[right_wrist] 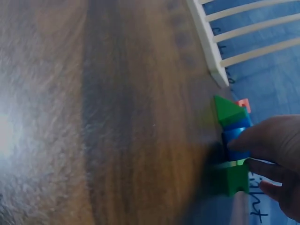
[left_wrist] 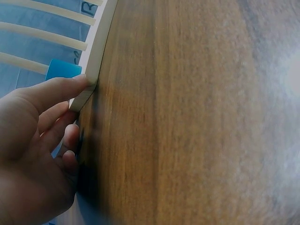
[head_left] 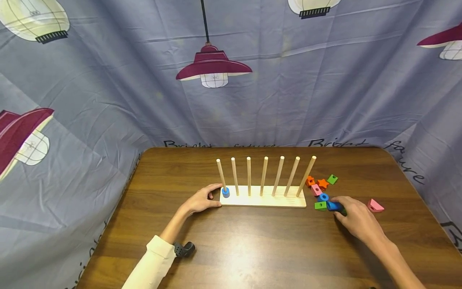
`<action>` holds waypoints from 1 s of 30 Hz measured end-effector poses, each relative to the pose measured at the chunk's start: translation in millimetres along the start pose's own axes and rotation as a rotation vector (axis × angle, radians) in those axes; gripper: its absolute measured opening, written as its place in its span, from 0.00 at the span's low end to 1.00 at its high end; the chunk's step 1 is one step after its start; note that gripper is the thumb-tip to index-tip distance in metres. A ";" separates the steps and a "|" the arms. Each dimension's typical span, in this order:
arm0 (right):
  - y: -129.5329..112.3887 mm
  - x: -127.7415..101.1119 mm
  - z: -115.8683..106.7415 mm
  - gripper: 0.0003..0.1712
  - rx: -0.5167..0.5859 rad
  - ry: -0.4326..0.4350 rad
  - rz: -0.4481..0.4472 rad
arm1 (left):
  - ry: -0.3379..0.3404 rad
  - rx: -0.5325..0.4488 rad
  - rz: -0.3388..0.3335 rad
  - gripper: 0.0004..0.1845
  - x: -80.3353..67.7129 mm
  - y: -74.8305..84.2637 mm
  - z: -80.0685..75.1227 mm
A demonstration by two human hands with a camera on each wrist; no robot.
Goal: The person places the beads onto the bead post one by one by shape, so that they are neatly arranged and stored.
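Note:
A pale wooden peg board (head_left: 267,201) with a row of upright pegs stands on the table, a blue bead (head_left: 225,192) around the foot of its leftmost peg. My left hand (head_left: 200,200) grips the board's left end, thumb on the front edge and fingers behind; the left wrist view shows this thumb (left_wrist: 61,90) close by the blue bead. Off the board's right end, my right hand (head_left: 355,216) pinches a blue cylindrical bead (right_wrist: 236,140) between thumb and fingers, low among the loose pieces. Its far side is hidden by the fingers.
Around the right hand lie a green block (head_left: 320,206), a blue ring-shaped bead (head_left: 323,197), a pink block (head_left: 316,190), an orange star (head_left: 323,184) and a green square (head_left: 332,179). A pink piece (head_left: 375,206) lies farther right. A patterned curtain (head_left: 267,112) hangs behind the table.

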State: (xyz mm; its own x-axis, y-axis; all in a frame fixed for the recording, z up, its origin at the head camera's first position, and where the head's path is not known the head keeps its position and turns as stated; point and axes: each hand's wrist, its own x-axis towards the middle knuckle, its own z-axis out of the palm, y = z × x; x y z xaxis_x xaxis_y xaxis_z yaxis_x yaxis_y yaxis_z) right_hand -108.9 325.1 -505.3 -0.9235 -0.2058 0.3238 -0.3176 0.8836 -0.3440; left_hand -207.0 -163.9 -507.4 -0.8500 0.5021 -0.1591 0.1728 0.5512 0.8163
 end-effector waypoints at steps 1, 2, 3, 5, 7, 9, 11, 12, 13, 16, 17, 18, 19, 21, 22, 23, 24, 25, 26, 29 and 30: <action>1.0 -0.3 1.2 0.22 -0.003 0.000 0.001 | -0.002 -0.001 -0.003 0.37 0.2 0.3 0.0; 1.8 -0.8 2.4 0.21 -0.007 0.005 -0.001 | -0.003 -0.004 -0.005 0.37 0.5 0.6 0.0; 2.4 -1.1 3.4 0.21 -0.009 0.009 0.000 | -0.003 -0.006 -0.004 0.37 0.7 0.7 0.0; 3.1 -1.5 4.5 0.20 -0.017 0.014 -0.001 | -0.003 -0.008 -0.004 0.37 0.9 0.4 0.4; 2.7 -1.6 4.2 0.20 -0.023 0.012 0.003 | -0.002 -0.007 -0.002 0.37 0.9 -0.2 0.8; 1.4 -1.6 2.3 0.20 -0.026 0.011 0.021 | 0.001 -0.008 0.004 0.37 0.8 -0.6 1.1; -1.5 -1.2 -1.2 0.20 -0.024 0.012 0.044 | -0.001 -0.007 0.006 0.37 0.5 -0.8 1.4; -3.2 -0.5 -3.3 0.20 -0.019 0.019 0.055 | -0.002 -0.007 0.006 0.37 0.2 -0.8 1.4; -5.2 0.4 -5.5 0.21 -0.012 0.031 0.060 | -0.003 -0.009 0.007 0.37 0.0 -0.8 1.4; -13.6 5.2 -12.5 0.21 0.016 0.079 0.053 | 0.002 -0.016 0.016 0.37 -1.1 -0.8 1.5; -17.3 7.3 -15.0 0.22 0.024 0.103 0.043 | 0.004 -0.019 0.018 0.37 -1.4 -0.8 1.5; -21.4 9.4 -17.6 0.22 0.034 0.124 0.035 | 0.006 -0.021 0.021 0.37 -1.5 -0.9 1.5; -26.3 11.5 -20.0 0.23 0.044 0.147 0.025 | 0.007 -0.020 0.023 0.37 -1.6 -1.1 1.5; -38.5 16.6 -25.3 0.25 0.072 0.195 0.008 | 0.009 -0.020 0.025 0.37 -1.6 -1.3 1.4; -45.5 19.4 -28.0 0.25 0.092 0.216 -0.002 | 0.009 -0.019 0.024 0.37 -1.6 -1.4 1.3; -53.0 22.1 -30.4 0.26 0.112 0.236 -0.011 | 0.009 -0.019 0.024 0.37 -1.7 -1.4 1.2; -60.9 25.2 -33.0 0.26 0.142 0.255 -0.021 | 0.010 -0.019 0.023 0.37 -1.7 -1.3 0.9; -69.3 28.3 -35.2 0.26 0.172 0.270 -0.032 | 0.011 -0.019 0.022 0.37 -1.9 -1.2 0.7; -78.0 31.6 -37.5 0.26 0.209 0.282 -0.041 | 0.012 -0.020 0.022 0.37 -2.0 -0.9 0.5; -103.5 40.6 -43.4 0.26 0.317 0.298 -0.049 | 0.014 -0.018 0.022 0.37 -2.1 -0.5 0.1; -112.1 43.4 -44.9 0.26 0.362 0.296 -0.043 | 0.014 -0.017 0.022 0.37 -2.1 -0.4 0.0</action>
State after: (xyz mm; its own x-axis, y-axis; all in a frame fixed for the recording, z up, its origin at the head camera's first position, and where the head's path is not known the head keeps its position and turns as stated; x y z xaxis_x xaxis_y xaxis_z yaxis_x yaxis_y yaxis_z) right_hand -103.7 236.0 -413.1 -0.8233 -0.0633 0.5641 -0.4572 0.6628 -0.5929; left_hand -205.3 -165.1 -507.4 -0.8531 0.5045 -0.1331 0.1833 0.5286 0.8289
